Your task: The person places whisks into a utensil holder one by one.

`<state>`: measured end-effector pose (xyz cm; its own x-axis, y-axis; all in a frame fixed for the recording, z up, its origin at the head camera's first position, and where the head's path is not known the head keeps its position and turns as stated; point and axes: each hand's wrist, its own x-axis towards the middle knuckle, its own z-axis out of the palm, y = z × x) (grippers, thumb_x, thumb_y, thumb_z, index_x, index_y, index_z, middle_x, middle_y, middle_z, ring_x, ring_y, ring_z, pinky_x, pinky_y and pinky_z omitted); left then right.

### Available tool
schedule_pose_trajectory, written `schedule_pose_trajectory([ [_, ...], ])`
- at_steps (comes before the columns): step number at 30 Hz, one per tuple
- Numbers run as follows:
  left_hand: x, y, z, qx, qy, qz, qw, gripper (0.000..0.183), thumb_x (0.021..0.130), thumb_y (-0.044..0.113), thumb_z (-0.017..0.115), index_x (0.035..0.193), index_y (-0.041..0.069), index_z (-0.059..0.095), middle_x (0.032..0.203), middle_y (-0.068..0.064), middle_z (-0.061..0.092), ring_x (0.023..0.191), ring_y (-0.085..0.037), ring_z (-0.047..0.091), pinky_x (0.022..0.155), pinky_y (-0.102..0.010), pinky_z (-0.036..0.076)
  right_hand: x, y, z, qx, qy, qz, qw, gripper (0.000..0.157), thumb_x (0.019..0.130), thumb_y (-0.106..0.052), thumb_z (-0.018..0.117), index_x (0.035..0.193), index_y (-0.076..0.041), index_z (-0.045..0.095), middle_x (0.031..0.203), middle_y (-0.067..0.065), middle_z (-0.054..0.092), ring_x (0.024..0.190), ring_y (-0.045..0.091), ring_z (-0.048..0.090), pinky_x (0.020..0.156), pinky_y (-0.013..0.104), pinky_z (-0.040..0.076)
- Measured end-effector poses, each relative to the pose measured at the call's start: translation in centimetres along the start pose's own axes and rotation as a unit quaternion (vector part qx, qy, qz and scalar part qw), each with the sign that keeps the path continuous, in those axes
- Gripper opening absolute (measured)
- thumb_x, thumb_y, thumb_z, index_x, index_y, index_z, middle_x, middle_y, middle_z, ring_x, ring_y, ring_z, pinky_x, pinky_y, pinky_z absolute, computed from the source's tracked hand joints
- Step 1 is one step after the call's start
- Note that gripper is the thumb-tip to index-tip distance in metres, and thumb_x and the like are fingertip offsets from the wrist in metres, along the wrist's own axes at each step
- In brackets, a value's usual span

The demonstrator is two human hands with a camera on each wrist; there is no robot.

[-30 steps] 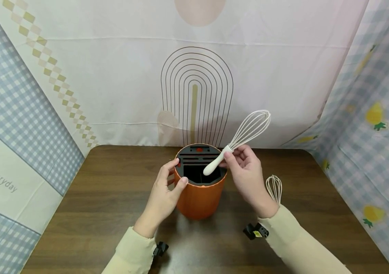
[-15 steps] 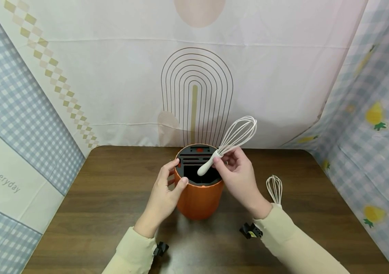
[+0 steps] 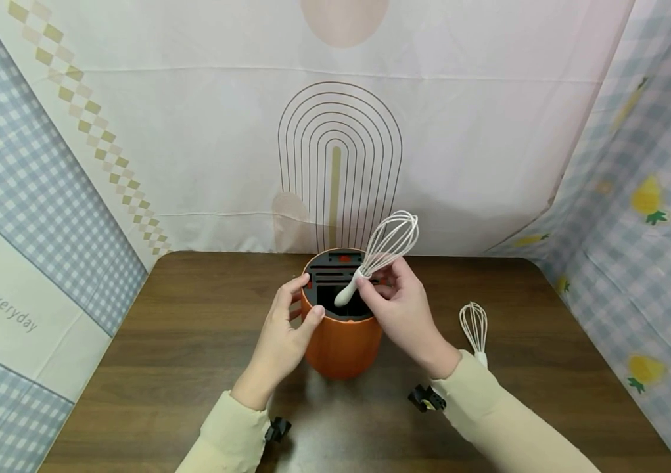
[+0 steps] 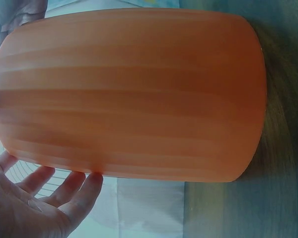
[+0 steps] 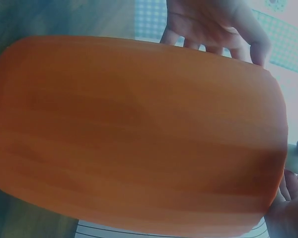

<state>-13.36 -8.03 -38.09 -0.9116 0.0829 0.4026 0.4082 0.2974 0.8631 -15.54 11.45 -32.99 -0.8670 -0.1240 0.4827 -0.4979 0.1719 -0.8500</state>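
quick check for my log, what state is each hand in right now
Left hand: holding the ribbed, cylindrical orange holder.
Right hand: pinching a white balloon whisk by its handle.

Brown table bears an orange container; also a whisk.

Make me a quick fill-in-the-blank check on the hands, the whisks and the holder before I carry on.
1. The right hand holds one whisk at a tilt, its wires up and its handle pointing ____.
2. The left hand grips the ____-coloured holder.
3. On the table, the other whisk lies to the person's ____ of the holder.

Missing words: down; orange; right.
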Motion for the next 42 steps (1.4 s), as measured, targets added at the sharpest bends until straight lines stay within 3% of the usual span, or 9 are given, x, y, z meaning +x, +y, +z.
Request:
schedule_pose_trajectory([
  [5,0.0,0.0,0.1,0.002,0.000,-0.001,1.0000,0.055,0.093,0.013,0.062,0.143,0.004,0.041,0.140,-0.018,0.042,0.119,-0.037,0.048,0.096,-0.056,0.044,0.1,1.2,0.3,0.006,-0.007,-0.004,1.000,0.038,0.085,0.006,0.068,0.119,0.005,0.051,0.104,0.020,0.062,0.089,0.034,0.066,0.075,0.030,0.056],
  [10,0.0,-0.1,0.1,0.002,-0.001,0.000,1.0000,0.055,0.094,0.013,0.062,0.143,0.004,0.040,0.141,-0.017,0.041,0.119,-0.038,0.048,0.096,-0.056,0.044,0.2,2.9,0.6,-0.017,-0.032,-0.035,0.999,0.038,0.085,0.002,0.070,0.118,0.003,0.050,0.105,0.014,0.061,0.089,0.024,0.066,0.076,0.029,0.056],
  [16,0.0,-0.1,0.1,0.005,0.002,0.007,1.0000,0.055,0.094,0.012,0.062,0.143,0.004,0.040,0.142,-0.017,0.041,0.119,-0.037,0.048,0.096,-0.056,0.044,0.3,3.2,0.8,-0.071,-0.058,-0.069,0.993,0.042,0.084,-0.001,0.071,0.119,0.001,0.048,0.101,0.012,0.062,0.088,0.016,0.065,0.076,0.026,0.056],
  [24,0.1,-0.1,0.1,0.009,0.000,-0.001,1.0000,0.054,0.094,0.012,0.061,0.143,0.004,0.040,0.142,-0.017,0.041,0.120,-0.037,0.048,0.096,-0.055,0.044,0.2,3.1,1.0,-0.108,-0.068,-0.071,0.989,0.055,0.082,-0.001,0.073,0.128,-0.003,0.043,0.099,0.011,0.061,0.086,0.016,0.065,0.075,0.027,0.056],
  [28,0.3,-2.0,0.5,0.009,0.003,-0.001,1.0000,0.056,0.094,0.014,0.063,0.145,0.009,0.040,0.143,-0.014,0.041,0.120,-0.036,0.048,0.096,-0.054,0.045,0.2,3.1,1.0,-0.119,-0.069,-0.057,0.989,0.070,0.080,-0.002,0.075,0.138,-0.009,0.036,0.100,0.011,0.061,0.084,0.015,0.065,0.074,0.025,0.056],
  [32,0.5,-4.2,0.8,0.016,0.005,0.006,0.9998,0.057,0.094,0.020,0.063,0.146,0.019,0.039,0.145,-0.007,0.040,0.121,-0.032,0.048,0.096,-0.052,0.046,0.2,3.2,1.0,-0.129,-0.072,-0.046,0.988,0.076,0.079,-0.003,0.077,0.141,-0.010,0.034,0.102,0.010,0.059,0.082,0.016,0.066,0.075,0.024,0.055],
  [37,0.5,-4.7,0.8,0.019,0.006,0.014,0.9997,0.056,0.095,0.028,0.063,0.145,0.029,0.039,0.143,0.001,0.041,0.120,-0.025,0.049,0.096,-0.047,0.047,0.3,3.4,1.0,-0.139,-0.081,-0.044,0.986,0.076,0.078,-0.004,0.078,0.141,-0.012,0.035,0.104,0.011,0.058,0.084,0.017,0.065,0.076,0.024,0.055],
  [42,0.4,-4.7,0.8,0.022,0.006,0.014,0.9997,0.056,0.095,0.030,0.062,0.145,0.030,0.039,0.142,0.001,0.042,0.120,-0.025,0.049,0.095,-0.048,0.047,0.2,3.3,1.0,-0.141,-0.088,-0.047,0.985,0.075,0.077,-0.004,0.079,0.139,-0.010,0.038,0.108,0.010,0.058,0.088,0.012,0.062,0.079,0.023,0.054],
])
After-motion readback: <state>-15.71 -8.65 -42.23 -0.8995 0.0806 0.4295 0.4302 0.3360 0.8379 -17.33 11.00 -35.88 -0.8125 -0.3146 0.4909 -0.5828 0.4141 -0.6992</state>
